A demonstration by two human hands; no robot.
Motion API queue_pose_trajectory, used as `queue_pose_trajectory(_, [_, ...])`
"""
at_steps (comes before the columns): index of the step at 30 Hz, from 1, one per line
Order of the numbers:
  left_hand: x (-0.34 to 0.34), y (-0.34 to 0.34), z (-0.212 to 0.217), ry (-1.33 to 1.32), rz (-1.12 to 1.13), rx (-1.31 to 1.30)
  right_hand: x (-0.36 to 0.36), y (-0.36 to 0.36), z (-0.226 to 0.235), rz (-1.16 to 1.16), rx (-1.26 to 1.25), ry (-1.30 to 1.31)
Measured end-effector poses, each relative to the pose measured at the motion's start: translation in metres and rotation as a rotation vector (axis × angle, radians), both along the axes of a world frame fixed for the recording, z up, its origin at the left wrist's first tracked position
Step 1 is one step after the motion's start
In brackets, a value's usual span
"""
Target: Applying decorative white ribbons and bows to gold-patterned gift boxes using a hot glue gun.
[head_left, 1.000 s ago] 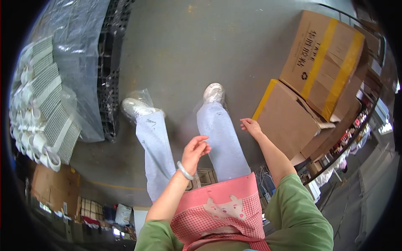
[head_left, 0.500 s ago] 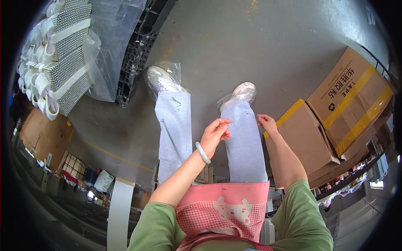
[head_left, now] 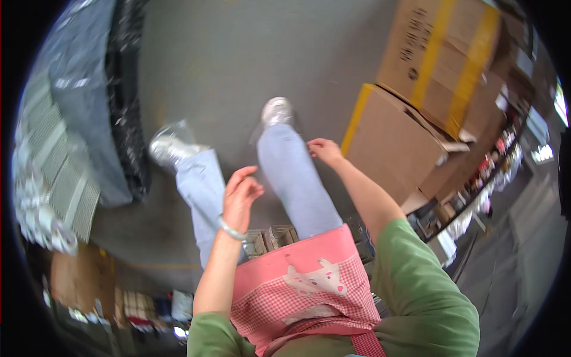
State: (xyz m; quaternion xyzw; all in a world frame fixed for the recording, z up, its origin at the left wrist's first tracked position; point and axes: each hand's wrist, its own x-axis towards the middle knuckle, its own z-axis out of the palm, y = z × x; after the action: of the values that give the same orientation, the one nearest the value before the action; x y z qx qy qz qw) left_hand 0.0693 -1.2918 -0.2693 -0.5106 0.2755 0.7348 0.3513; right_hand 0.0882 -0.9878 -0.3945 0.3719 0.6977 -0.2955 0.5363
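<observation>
Grey concrete floor (head_left: 238, 65) filling the head view, seen from above and blurred with motion. Standing on it in pale blue trousers, one silvery shoe (head_left: 168, 146) on the left inside a clear plastic cover, the other shoe (head_left: 277, 110) further ahead. Wearing a green top and a pink checked apron (head_left: 309, 291) with a small animal figure on the bib.

Raising the left hand (head_left: 241, 193) in front of the left thigh, fingers loosely curled, released and grasping nothing, a pale bangle (head_left: 231, 229) sitting at the wrist. Reaching the right hand (head_left: 325, 150) out beside the right knee, fingers bent downward, also gripping nothing, hanging just beside the near edge of a brown cardboard box (head_left: 395, 146) with a yellow stripe, not touching it. Stacking behind that one, a second taped box (head_left: 443, 56). Lying at the far left, well apart from both hands, a black pallet (head_left: 128, 107) under grey plastic wrap, with rows of white ribbed parts (head_left: 44, 178) beside it.
</observation>
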Motion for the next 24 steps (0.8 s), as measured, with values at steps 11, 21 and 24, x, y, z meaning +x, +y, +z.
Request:
queue_pose_trajectory(11, [-0.045, 0.017, 0.026, 0.027, -0.305, -0.001, 0.038, 0.015, 0.050, -0.126, 0.044, -0.007])
queue_pose_trajectory(21, [-0.050, -0.005, -0.002, -0.078, -0.519, -0.205, 0.138, 0.019, 0.118, -0.371, 0.079, 0.014])
queue_pose_trajectory(24, [-0.056, -0.007, 0.002, -0.088, -0.698, -0.296, 0.196, 0.011, 0.154, -0.586, 0.106, 0.038])
